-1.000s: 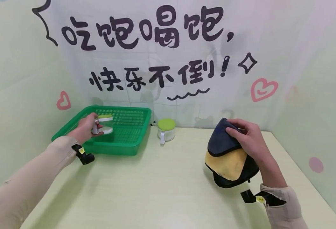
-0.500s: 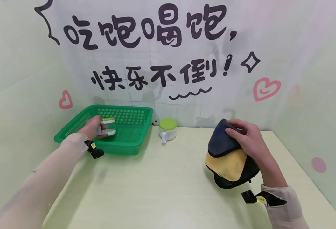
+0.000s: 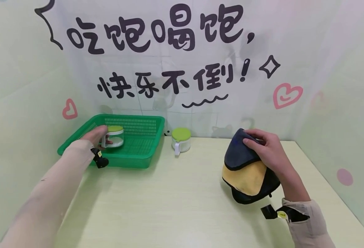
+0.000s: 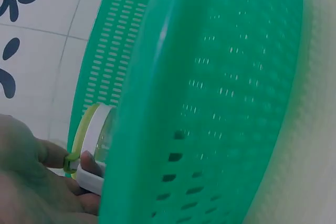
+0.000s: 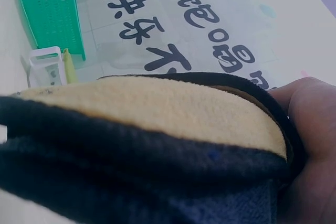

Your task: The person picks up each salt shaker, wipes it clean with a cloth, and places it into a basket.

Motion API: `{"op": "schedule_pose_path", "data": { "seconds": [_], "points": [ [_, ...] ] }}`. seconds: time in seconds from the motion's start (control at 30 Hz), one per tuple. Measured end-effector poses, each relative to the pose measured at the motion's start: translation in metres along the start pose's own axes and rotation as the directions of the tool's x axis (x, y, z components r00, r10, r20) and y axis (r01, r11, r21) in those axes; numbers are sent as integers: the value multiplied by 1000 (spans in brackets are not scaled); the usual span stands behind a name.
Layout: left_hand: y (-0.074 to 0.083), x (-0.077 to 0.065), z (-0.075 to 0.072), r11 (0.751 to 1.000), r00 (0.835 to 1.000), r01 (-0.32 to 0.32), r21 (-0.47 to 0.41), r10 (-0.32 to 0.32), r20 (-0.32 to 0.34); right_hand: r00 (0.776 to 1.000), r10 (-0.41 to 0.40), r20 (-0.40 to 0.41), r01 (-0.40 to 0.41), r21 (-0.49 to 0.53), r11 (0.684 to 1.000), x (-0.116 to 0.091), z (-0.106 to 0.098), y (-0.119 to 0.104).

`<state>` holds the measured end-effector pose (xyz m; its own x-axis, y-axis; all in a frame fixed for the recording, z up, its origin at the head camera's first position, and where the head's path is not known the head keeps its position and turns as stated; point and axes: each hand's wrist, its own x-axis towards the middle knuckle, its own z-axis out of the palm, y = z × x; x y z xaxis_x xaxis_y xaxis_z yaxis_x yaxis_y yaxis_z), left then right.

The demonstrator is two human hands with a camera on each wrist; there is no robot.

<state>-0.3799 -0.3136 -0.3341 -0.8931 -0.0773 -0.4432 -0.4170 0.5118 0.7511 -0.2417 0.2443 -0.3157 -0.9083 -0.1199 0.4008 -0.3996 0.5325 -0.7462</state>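
My left hand (image 3: 96, 135) reaches over the near left of the green basket (image 3: 123, 162). Its fingers hold the white handle of a clear seasoning jar with a green lid (image 3: 116, 137), upright inside the basket. In the left wrist view the thumb lies at the lid's green tab (image 4: 69, 162), and the basket wall hides much of the jar. My right hand (image 3: 267, 146) grips the top of a folded cleaning cloth (image 3: 247, 177), dark blue on one side and yellow on the other, with black edging. The cloth hangs over the right of the table.
A second green-lidded jar (image 3: 181, 140) stands on the table (image 3: 175, 199) just right of the basket, its handle facing me. Behind the table is a wall hanging (image 3: 157, 62) with black lettering. Side walls flank the table.
My left hand has shifted forward over the jar, and its fingers look looser at the handle. The jar now sits upright in the basket. The right hand and cloth have stayed in place.
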Motion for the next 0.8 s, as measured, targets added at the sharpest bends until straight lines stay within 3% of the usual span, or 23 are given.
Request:
{"op": "schedule_pose_path", "data": {
  "seconds": [0.2,0.6,0.8],
  "points": [
    [-9,4,-6,991,998,-58,125,53,46,1000,4,3,-4,8,1000,0,1,1],
    [-20,9,0,993,993,-91,82,84,83,1000,9,27,-9,-4,1000,2,2,3],
    [-15,8,-2,987,995,-75,143,64,81,1000,10,25,-10,-18,1000,2,1,2]
  ]
}}
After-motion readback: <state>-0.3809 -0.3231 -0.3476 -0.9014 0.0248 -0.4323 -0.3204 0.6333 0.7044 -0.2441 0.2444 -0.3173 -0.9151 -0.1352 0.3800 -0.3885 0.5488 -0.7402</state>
